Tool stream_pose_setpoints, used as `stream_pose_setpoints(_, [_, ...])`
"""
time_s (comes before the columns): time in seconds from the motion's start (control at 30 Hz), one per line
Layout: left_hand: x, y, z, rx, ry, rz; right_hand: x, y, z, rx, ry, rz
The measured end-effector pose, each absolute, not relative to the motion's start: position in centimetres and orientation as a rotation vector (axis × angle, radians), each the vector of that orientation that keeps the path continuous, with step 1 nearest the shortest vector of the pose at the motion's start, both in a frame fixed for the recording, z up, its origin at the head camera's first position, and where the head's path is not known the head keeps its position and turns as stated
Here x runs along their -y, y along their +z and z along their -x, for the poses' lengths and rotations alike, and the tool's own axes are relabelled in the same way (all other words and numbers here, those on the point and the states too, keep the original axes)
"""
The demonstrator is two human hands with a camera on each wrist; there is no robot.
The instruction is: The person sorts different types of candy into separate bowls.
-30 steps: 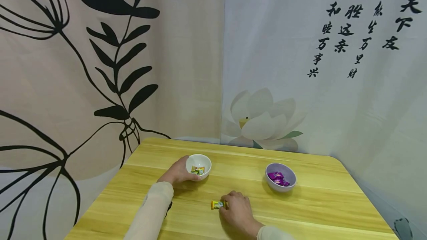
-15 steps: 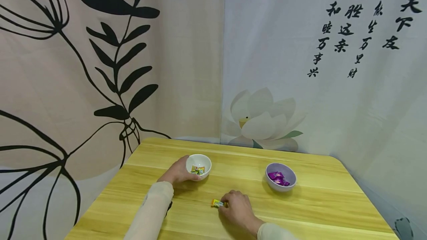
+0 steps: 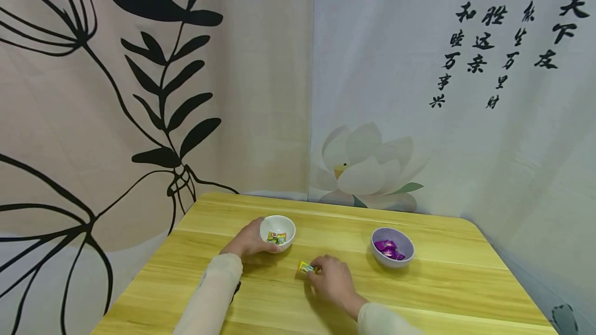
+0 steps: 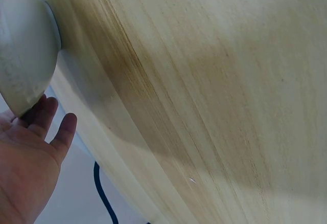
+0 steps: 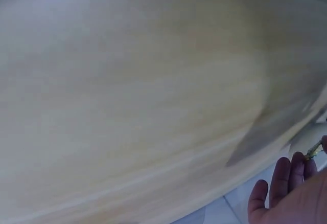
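My left hand (image 3: 250, 239) grips the near-left side of a white bowl (image 3: 288, 239), thumb low at its front. In the left wrist view the bowl (image 4: 28, 45) stands on the table, with fingers (image 4: 46, 114) at its edge. Several yellow-green wrapped candies (image 3: 277, 238) lie inside it. Between the thumb and fingers of my right hand (image 3: 334, 280) is a yellow wrapped candy (image 3: 306, 267), its left end sticking out. A shadow beneath shows it raised over the table. Only a sliver of this candy (image 5: 313, 152) shows in the right wrist view.
A purple bowl (image 3: 404, 246) holding several shiny purple-wrapped candies (image 3: 389, 249) stands to the right of my right hand. Both bowls are on a light wooden table (image 3: 456, 293). Behind the table's far edge hangs a printed curtain (image 3: 265, 92).
My right hand has lifted the yellow candy off the table and moved it slightly away from me, toward the white bowl. The left hand and both bowls have stayed in place.
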State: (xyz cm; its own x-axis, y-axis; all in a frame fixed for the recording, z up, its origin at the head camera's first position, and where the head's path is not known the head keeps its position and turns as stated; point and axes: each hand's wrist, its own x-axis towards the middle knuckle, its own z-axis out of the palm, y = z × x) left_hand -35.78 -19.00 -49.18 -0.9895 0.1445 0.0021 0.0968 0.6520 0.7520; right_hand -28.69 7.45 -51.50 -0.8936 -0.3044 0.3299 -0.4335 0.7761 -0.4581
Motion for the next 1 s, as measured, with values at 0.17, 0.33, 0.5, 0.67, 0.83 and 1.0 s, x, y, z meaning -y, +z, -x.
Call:
stream_pose_setpoints(0.17, [18.9, -49.4, 35.9, -2.792, 1.288, -0.192, -7.2, -50.9, 30.0, 2.737, 0.871, -0.482])
stream_pose_setpoints(0.33, [18.9, -49.4, 35.9, -2.784, 1.295, -0.219, -6.9, -50.1, 31.0, 2.721, 0.936, -0.440])
stream_pose_setpoints(0.5, [18.8, -49.4, 35.9, -2.777, 1.301, -0.244, -6.5, -49.5, 31.6, 2.701, 0.945, -0.426])
stream_pose_setpoints(0.67, [18.7, -49.2, 35.9, -2.765, 1.324, -0.238, -5.8, -48.8, 32.3, 2.684, 0.975, -0.439])
stream_pose_setpoints(0.83, [18.8, -49.1, 35.7, -2.750, 1.343, -0.240, -4.8, -48.1, 33.0, 2.683, 1.000, -0.440])
stream_pose_setpoints(1.0, [18.9, -48.9, 35.5, -2.747, 1.343, -0.237, -3.8, -47.4, 33.8, 2.689, 0.986, -0.436])
